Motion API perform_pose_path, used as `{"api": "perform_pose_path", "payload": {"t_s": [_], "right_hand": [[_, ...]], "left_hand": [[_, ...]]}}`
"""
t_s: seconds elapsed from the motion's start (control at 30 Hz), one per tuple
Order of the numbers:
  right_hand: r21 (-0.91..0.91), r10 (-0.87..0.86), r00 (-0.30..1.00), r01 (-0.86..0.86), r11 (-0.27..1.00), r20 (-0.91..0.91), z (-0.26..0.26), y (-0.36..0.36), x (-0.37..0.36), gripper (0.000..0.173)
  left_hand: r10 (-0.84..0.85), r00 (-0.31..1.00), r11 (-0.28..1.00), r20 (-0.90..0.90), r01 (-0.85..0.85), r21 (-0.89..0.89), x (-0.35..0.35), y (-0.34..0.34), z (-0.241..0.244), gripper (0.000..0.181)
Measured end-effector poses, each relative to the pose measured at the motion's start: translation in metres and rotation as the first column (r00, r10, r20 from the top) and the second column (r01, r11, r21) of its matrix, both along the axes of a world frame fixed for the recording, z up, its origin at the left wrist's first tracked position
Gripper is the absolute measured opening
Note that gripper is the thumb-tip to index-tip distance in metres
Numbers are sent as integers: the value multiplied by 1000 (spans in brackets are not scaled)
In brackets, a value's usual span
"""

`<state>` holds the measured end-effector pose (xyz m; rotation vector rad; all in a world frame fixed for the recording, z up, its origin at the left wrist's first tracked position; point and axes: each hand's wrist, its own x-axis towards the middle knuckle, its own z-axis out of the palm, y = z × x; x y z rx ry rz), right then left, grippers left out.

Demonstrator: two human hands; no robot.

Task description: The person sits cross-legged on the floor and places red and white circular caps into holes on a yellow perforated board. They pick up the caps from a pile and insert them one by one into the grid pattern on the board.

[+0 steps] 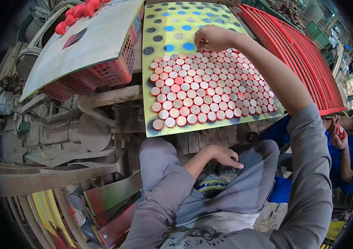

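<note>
Rows of round wooden discs (207,99) with bare pale tops and red sides stand close together on a yellow-green board (150,109) in front of me. A few tops are tinted red. My right hand (215,38) reaches over the far edge of the rows, its fingers curled down next to the last discs. Whether a disc is in those fingers is hidden. My left hand (226,156) rests between my knees, near my right thigh, with nothing in it and its fingers loosely spread.
Black and blue painted spots (169,48) mark the board's far part. At left, a pale panel (92,46) lies on red plastic crates (111,73), with red rounded pieces (80,11) on it. Red slatted frames (301,59) stand right. A co-worker's hand (338,133) holds red pieces.
</note>
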<state>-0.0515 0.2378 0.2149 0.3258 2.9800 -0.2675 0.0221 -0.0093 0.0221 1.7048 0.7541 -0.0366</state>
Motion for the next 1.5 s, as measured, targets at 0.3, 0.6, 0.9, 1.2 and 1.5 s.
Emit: {"api": "perform_pose_path", "payload": {"t_s": [0.3, 0.6, 0.9, 1.2, 1.5], "right_hand": [[-169, -63, 983, 33, 985, -172, 0, 13, 10, 27], [119, -103, 971, 131, 984, -216, -15, 26, -24, 22], [-7, -6, 998, 6, 1000, -57, -2, 1, -5, 27], [-303, -104, 989, 67, 951, -106, 7, 0, 13, 38], [12, -106, 988, 109, 994, -114, 17, 23, 46, 30]], "left_hand": [[-22, 1000, 1000, 13, 22, -6, 1, 1, -2, 90], [6, 1000, 1000, 19, -5, -3, 1, 0, -1, 89], [-1, 1000, 1000, 11, 1, 0, 0, -1, -2, 90], [-29, 1000, 1000, -4, 28, -11, 1, 0, 3, 91], [-36, 999, 999, -26, 36, -7, 2, 0, 1, 92]]}}
